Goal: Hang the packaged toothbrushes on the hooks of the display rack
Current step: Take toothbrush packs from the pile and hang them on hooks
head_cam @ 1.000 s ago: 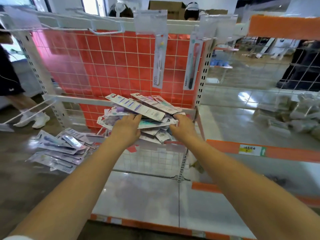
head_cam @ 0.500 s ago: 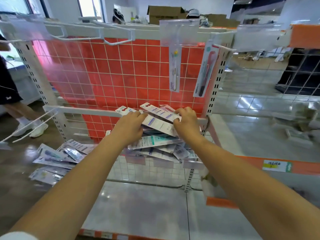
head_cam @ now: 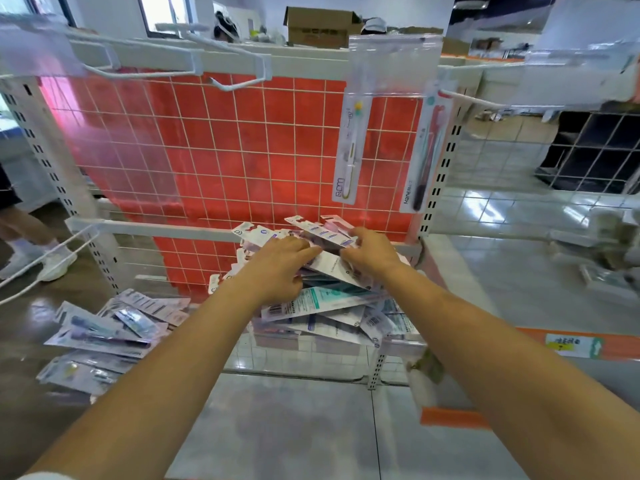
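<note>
Both hands meet on the pile [head_cam: 322, 306]: left hand [head_cam: 280, 268] lies flat; right hand [head_cam: 370, 251], at 3 o'clock, pinches the top pack [head_cam: 325, 233].

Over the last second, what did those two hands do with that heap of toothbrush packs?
Both hands climbed from the near edge of the heap to its top. The left hand and right hand now meet on one long white pack, fingers closing on it; the grip looks unfinished. The two hung packs, the empty hooks and the floor pile stayed put.
</note>
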Motion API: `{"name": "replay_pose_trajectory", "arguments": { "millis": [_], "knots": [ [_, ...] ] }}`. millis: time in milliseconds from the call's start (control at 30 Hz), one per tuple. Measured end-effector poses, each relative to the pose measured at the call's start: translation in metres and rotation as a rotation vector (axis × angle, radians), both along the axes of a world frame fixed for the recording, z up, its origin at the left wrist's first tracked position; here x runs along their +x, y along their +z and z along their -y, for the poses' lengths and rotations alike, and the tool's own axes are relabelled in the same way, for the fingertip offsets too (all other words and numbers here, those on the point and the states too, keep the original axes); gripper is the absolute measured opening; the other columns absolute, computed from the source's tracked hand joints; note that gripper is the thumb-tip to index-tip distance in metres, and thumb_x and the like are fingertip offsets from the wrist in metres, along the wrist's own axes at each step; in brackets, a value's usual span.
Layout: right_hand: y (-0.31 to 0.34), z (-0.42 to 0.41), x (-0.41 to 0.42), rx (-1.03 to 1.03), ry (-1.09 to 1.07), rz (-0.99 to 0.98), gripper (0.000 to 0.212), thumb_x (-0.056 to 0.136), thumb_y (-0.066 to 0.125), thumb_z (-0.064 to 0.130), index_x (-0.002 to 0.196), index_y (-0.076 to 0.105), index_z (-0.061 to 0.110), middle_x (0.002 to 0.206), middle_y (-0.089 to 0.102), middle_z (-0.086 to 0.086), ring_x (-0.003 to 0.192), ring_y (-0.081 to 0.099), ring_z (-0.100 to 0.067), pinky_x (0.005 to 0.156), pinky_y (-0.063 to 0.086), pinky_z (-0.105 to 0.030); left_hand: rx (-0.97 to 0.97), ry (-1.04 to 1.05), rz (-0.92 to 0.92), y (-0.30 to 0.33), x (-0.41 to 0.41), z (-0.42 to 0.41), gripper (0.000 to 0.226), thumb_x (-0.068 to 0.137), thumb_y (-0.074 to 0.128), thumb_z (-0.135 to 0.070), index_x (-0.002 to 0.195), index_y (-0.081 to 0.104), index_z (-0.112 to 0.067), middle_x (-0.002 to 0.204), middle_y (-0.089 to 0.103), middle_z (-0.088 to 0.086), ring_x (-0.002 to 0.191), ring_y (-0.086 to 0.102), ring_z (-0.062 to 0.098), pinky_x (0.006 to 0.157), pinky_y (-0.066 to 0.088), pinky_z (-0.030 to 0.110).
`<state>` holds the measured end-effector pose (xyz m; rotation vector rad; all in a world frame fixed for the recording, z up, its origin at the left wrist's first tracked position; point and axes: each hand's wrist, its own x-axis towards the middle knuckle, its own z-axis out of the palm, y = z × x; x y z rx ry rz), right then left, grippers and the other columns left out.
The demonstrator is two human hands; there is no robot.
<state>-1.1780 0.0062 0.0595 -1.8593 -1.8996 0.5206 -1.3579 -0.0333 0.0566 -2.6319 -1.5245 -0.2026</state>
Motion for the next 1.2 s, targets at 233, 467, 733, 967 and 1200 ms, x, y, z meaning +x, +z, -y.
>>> {"name": "replay_pose_trajectory", "arguments": {
  "millis": [233,467,733,967,1200],
  "knots": [
    [0.001,-0.005,-0.002,-0.003,-0.010,0.007,0.051,0.082,0.061,0.018,0.132,0.051,0.019,0.132,0.055,-0.009,0.118,0.051,-0.027,0.096,0.045,-0.035,0.057,0.004,-0.015,-0.002,0.004,-0.004,0.053,0.090,0.052,-0.024,0.140,0.037,-0.018,0.134,0.045,0.003,0.120,0.038,0.021,0.100,0.031,0.032],
    [0.003,-0.008,-0.002,-0.081,-0.007,0.049,0.050,0.084,0.060,0.024,0.132,0.050,0.017,0.132,0.054,-0.009,0.120,0.048,-0.027,0.096,0.041,-0.035,0.081,0.010,0.018,-0.009,0.007,-0.007,0.043,0.090,0.052,-0.025,0.130,0.051,-0.011,0.127,0.049,0.007,0.115,0.042,0.025,0.098,0.034,0.034],
    [0.005,-0.005,-0.006,-0.061,-0.010,0.003,0.050,0.077,0.061,0.017,0.127,0.054,0.017,0.118,0.062,-0.010,0.106,0.057,-0.029,0.089,0.049,-0.041,0.104,0.002,0.047,-0.011,0.005,-0.007,0.040,0.091,0.052,-0.027,0.128,0.051,-0.012,0.128,0.052,0.004,0.118,0.045,0.022,0.096,0.038,0.032],
    [0.007,-0.001,-0.002,0.017,0.026,-0.028,0.054,0.080,0.066,0.018,0.132,0.051,0.022,0.121,0.061,-0.007,0.098,0.057,-0.022,0.083,0.048,-0.030,0.085,-0.014,0.049,-0.005,0.004,-0.006,0.037,0.092,0.052,-0.023,0.128,0.055,-0.013,0.128,0.054,0.004,0.117,0.046,0.023,0.094,0.039,0.034],
    [0.011,0.005,-0.003,0.063,0.071,-0.054,0.053,0.082,0.068,0.024,0.132,0.050,0.018,0.126,0.059,-0.009,0.107,0.057,-0.024,0.086,0.048,-0.034,0.138,-0.060,0.078,0.000,0.003,-0.006,0.028,0.092,0.052,-0.018,0.117,0.064,-0.011,0.118,0.061,0.007,0.109,0.052,0.027,0.088,0.044,0.038]
  ]
}}
